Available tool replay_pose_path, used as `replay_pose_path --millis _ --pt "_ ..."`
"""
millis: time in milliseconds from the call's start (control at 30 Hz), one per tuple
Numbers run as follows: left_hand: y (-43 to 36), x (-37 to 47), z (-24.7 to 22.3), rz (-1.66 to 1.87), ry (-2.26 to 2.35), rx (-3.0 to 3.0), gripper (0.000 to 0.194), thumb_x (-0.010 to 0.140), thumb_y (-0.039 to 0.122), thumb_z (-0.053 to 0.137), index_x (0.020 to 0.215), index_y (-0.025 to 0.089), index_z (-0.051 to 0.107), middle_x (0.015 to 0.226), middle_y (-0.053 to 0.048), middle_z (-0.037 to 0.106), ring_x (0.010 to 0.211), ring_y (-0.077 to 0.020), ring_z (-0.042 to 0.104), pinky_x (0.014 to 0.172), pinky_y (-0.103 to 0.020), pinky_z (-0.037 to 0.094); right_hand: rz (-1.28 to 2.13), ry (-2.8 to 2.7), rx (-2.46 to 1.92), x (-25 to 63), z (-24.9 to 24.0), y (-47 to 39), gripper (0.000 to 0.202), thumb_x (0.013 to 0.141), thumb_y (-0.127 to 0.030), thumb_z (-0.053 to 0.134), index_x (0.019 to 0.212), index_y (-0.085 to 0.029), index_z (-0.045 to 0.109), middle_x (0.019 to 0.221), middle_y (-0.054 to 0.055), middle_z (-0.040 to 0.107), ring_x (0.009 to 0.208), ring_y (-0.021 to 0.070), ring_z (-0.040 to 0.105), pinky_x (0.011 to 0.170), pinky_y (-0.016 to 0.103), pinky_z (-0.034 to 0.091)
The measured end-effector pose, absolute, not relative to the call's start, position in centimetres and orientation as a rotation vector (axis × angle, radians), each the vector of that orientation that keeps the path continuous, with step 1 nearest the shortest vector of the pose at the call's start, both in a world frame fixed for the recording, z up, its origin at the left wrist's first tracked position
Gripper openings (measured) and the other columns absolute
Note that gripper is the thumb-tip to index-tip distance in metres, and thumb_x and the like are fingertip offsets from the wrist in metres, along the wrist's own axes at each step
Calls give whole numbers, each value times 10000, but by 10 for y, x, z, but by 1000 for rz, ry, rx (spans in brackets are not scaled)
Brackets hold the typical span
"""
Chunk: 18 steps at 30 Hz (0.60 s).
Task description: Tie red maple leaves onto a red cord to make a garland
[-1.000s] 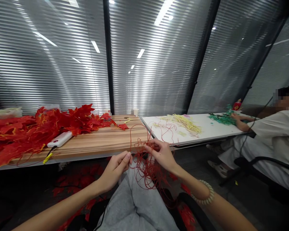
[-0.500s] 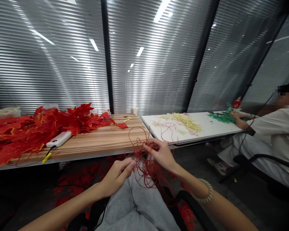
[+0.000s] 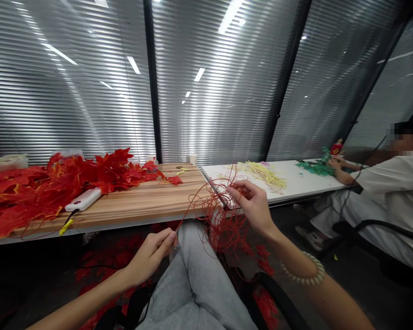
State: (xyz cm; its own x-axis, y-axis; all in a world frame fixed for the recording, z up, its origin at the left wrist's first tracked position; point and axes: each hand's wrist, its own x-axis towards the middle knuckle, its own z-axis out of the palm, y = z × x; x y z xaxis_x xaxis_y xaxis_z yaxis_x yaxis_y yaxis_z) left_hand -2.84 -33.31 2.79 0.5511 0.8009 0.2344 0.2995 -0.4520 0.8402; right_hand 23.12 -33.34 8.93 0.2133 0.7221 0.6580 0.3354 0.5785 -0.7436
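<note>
A loose tangle of thin red cord (image 3: pixel 225 224) hangs in front of the table edge, above my lap. My right hand (image 3: pixel 253 201), a beaded bracelet (image 3: pixel 304 270) on its wrist, pinches the upper part of the tangle. Lower and to the left, my left hand (image 3: pixel 158 247) is closed with thumb against fingers on a strand of the cord. That strand runs taut up to the right, into the tangle. Many loops dangle freely below my right hand.
Red artificial maple leaves (image 3: pixel 72 174) are heaped on the wood-grain table (image 3: pixel 165 197) beside a white power bank (image 3: pixel 84 200). Yellow strips (image 3: pixel 265 174) lie on the white table (image 3: pixel 296 183). Right, a seated person (image 3: pixel 395 183) handles green material (image 3: pixel 316 167). A paper cup (image 3: pixel 193 159) stands behind.
My hands have moved apart: the right one up and to the right with the tangle, the left one down and to the left. The strand between them has stretched out.
</note>
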Motion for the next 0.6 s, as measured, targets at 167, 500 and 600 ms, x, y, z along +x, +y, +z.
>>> replay_pose_path --millis 167,500,600 --pt "-335 -38 20 759 921 2048 379 885 426 287 659 165 443 512 56 285 485 -94 265 484 -222 206 300 -1266 -934 246 94 -331 211 702 -349 649 752 -159 572 615 -14 537 479 71 419 420 187 335" --pt "-337 -54 5 677 959 2151 390 893 416 270 666 163 461 544 42 348 512 -97 335 510 -214 256 151 -998 -793 273 108 -334 243 668 -338 677 757 -157 541 614 -40 470 455 46 375 393 173 281" --pt "-336 -58 7 695 967 2168 394 890 410 277 658 161 476 546 36 388 511 -97 353 508 -208 271 146 -926 -690 279 117 -339 244 669 -322 677 732 -164 502 583 -57 427 431 37 340 380 174 239"
